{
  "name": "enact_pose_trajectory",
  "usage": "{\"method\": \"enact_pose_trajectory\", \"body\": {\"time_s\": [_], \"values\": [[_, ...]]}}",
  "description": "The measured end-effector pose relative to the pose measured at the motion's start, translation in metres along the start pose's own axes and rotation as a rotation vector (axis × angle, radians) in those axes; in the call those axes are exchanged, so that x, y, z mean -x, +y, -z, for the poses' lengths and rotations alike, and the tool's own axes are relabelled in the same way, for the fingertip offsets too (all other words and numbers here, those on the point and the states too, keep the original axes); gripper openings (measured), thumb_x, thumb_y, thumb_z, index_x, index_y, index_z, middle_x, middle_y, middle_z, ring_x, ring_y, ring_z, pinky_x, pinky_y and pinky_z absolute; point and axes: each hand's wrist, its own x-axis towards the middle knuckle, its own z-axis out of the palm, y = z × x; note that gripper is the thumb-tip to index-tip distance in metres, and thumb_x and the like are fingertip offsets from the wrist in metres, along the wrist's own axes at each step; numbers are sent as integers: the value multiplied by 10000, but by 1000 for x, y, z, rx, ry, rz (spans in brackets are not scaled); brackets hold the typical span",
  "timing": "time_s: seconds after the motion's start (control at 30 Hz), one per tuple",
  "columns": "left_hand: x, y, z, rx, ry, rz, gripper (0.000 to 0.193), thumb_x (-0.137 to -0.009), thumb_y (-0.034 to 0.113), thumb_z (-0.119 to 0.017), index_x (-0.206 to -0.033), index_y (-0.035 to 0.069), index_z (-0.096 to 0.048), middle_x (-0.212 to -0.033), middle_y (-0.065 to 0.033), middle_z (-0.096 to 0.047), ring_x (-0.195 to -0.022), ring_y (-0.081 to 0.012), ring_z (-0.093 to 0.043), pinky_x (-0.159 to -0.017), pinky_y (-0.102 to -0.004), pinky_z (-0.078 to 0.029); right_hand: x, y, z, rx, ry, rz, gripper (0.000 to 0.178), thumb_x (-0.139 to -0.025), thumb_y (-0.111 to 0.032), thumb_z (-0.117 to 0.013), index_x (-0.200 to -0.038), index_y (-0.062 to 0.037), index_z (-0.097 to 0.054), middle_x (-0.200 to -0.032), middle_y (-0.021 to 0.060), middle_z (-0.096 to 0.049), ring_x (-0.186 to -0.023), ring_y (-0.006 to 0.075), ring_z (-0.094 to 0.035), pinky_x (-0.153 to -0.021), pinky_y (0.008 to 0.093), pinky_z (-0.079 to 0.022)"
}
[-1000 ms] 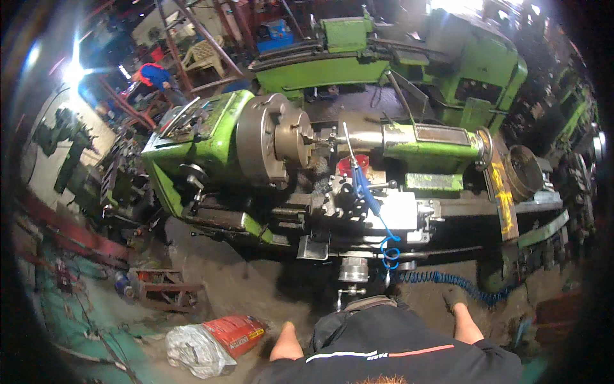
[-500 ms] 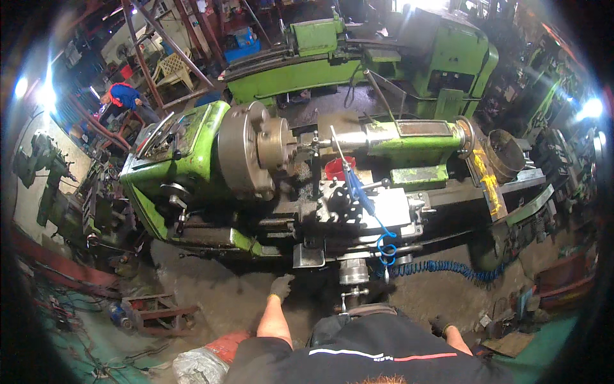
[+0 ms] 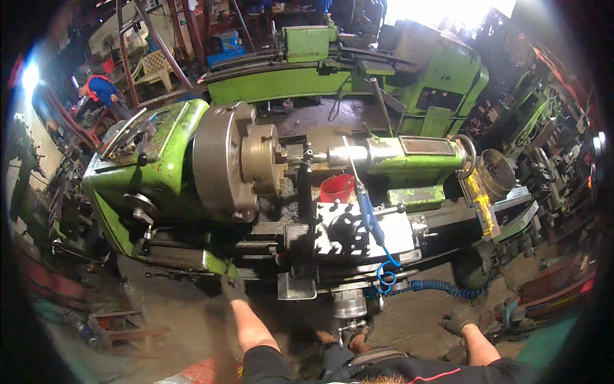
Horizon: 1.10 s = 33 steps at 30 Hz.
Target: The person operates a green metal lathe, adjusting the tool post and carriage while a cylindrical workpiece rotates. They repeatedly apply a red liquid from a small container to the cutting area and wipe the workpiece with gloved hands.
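A large green lathe (image 3: pixel 173 179) stands before me, its grey chuck (image 3: pixel 220 163) on the left and its green tailstock (image 3: pixel 422 157) on the right. My left hand (image 3: pixel 234 289), in a dark glove, reaches up to a small lever (image 3: pixel 229 269) at the lathe's lower front edge. Shadow and blur hide whether its fingers close round the lever. Low on the right, my gloved right hand (image 3: pixel 458 320) is held out away from the machine, fingers apart and nothing visible in it. A blue air blow gun (image 3: pixel 369 214) with a long thin nozzle lies over the tool post (image 3: pixel 345 228).
A red container (image 3: pixel 338 188) sits behind the tool post. A coiled blue hose (image 3: pixel 448 289) runs along the lathe's front, near a handwheel crank (image 3: pixel 350 325). Another green lathe (image 3: pixel 268 83) stands behind. A person in blue (image 3: pixel 105 89) bends over at the far left.
My left hand has moved forward and left to the lathe's front lever. My right hand has reached further out and shows more fully. The view has shifted closer to the lathe.
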Motion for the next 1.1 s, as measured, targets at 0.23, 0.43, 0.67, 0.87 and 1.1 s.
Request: {"method": "enact_pose_trajectory", "body": {"time_s": [0.23, 0.43, 0.67, 0.87, 1.1], "values": [[23, -36, 5, -2013, 175, -720, 494, -1073, 255, -665, -1530, 71, -636, -1575, -221, -596, -1399, -337, -603, -1145, -475, -526, -2, 24, -8, 101, 120, 126, 419, -971, -461, -750, -1227, -146, -852, -1202, 140, -823, -1129, 358, -771, -988, 477, -591], [75, -46, 30, -2813, -219, -288, 644, -1103, 406, -523, -1631, 38, -534, -1671, -287, -508, -1551, -424, -492, -1225, -603, -449, 30, -61, 57, -15, 66, 7, 453, -984, -479, -741, -1228, -108, -831, -1261, 172, -807, -1184, 404, -754, -1020, 495, -586], [111, -33, -14, -1942, -79, -446, 711, -1035, 491, -597, -1566, 17, -574, -1631, -285, -546, -1448, -492, -576, -1170, -619, -494, 12, -148, 142, -378, 771, 214, 282, -1030, -282, -697, -1125, -40, -805, -1171, 258, -758, -1121, 431, -744, -994, 497, -571], [222, -3, -120, -1343, -362, -520, 573, -1095, 440, -625, -1471, 10, -661, -1471, -266, -679, -1270, -459, -700, -1112, -501, -529, -27, -296, 280, -775, 714, 460, 350, -1006, -292, -730, -1193, -4, -798, -1188, 213, -771, -1127, 359, -734, -1005, 427, -552], [352, 41, -246, -1094, -642, -630, 413, -1103, 169, -626, -1431, -81, -651, -1439, -227, -691, -1315, -315, -667, -1156, -437, -505, -154, -420, 331, -336, 613, 720, 470, -958, -522, -748, -1204, -136, -849, -1169, 200, -813, -1104, 427, -777, -1004, 509, -606]]}}
